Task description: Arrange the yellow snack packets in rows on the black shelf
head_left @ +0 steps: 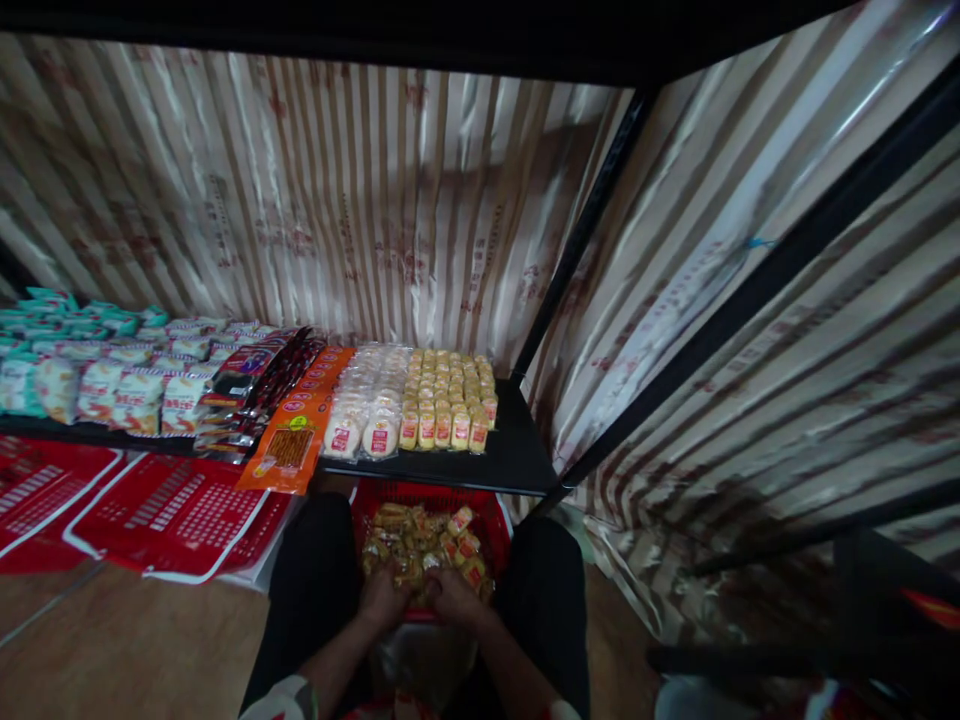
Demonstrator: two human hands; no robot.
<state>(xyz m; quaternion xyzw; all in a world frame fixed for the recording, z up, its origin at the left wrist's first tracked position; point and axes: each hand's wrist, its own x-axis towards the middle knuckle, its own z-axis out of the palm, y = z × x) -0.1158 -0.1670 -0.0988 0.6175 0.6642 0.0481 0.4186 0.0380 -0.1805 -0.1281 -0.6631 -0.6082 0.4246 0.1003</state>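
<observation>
My left hand (pixel 382 598) and my right hand (pixel 452 595) are side by side in a red plastic basket (pixel 495 515) that sits between my knees. The basket holds several small yellow and red snack packets (pixel 420 545). Both hands have their fingers curled down into the packets; what they grip is hidden in the dim light. Just beyond the basket a black shelf (pixel 517 455) carries neat rows of the same yellow packets (pixel 450 395) beside rows of white round packets (pixel 367 405).
Orange snack bags (pixel 296 430), dark packets (pixel 255 385) and white and teal packets (pixel 97 375) fill the shelf to the left. Red basket lids (pixel 172 515) lie on the wooden floor at left. Striped foil sheeting backs the shelf; black rack posts (pixel 750 290) rise at right.
</observation>
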